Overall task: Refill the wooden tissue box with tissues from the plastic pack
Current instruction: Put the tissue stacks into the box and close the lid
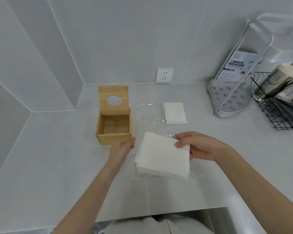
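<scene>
The wooden tissue box (pixel 113 131) stands on the grey counter with its lid (pixel 113 99) flipped up at the back; its inside looks empty. My right hand (pixel 195 146) pinches the right edge of a white tissue stack (pixel 161 156), held just above the counter in front of the box. My left hand (pixel 123 146) hovers between the box's front corner and the stack, fingers loosely curled, holding nothing. A second tissue stack (pixel 174 113) lies partly inside the clear plastic pack (pixel 147 114) to the right of the box.
A metal corner rack in plastic wrap (pixel 233 92) stands at the back right, beside a black wire basket (pixel 277 105) with shiny items. A wall socket (pixel 164 75) is behind. The counter's front edge (pixel 159 213) runs near my body.
</scene>
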